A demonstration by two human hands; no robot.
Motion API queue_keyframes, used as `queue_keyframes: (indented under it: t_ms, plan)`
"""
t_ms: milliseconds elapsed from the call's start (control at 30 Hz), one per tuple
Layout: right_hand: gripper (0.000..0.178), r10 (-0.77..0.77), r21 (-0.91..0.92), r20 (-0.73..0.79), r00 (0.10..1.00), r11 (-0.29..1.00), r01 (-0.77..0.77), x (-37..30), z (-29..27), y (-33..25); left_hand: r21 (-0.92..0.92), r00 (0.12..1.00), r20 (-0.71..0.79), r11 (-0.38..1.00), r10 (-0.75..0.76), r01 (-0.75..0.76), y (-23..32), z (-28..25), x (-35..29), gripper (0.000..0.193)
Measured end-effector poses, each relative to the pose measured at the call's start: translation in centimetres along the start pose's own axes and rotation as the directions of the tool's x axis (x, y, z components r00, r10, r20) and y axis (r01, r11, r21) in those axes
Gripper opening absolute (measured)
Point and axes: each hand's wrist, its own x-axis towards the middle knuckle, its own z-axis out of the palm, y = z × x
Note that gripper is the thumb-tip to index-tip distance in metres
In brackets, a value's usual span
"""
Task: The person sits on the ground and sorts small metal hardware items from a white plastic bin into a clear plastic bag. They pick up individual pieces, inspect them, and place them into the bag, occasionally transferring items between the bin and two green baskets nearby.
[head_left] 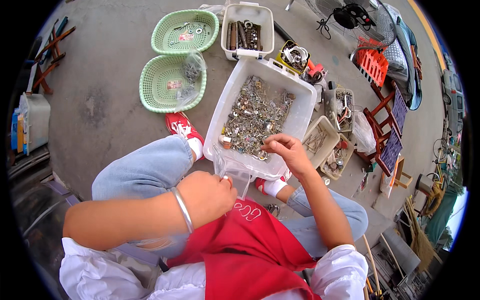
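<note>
Loose silvery metal hardware (pixel 257 112) lies inside the translucent white plastic tub (pixel 219 107), nearer the right hand (pixel 286 152), whose fingertips draw together above it, any held piece unclear; left hand (pixel 207 196) pinches a clear plastic bag (pixel 234 169) at the tub's near rim.

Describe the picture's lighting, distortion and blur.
Head view: soft light overall, glare in the bright patch at the right rim; head view: the yellow strip bends near the edge; head view: the left forearm looks slightly smeared, the metal pieces crisper.
</note>
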Motion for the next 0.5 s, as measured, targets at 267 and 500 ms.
queue_keyframes:
  t_ms: [267,500]
  plan:
    - [0.03,-0.211,-0.838,-0.259,0.942,0.534,-0.111,17.1,-8.8,7.7,-0.037,0.995,-0.047,0.996,-0.088,0.086,-1.2,-4.5,0.7,0.01]
    - [0.014,-0.528,-0.934,-0.35,0.774,0.254,-0.25,23.7,-5.7,9.3,-0.097,0.996,-0.017,0.991,-0.09,0.088,-1.6,-4.7,0.7,0.015]
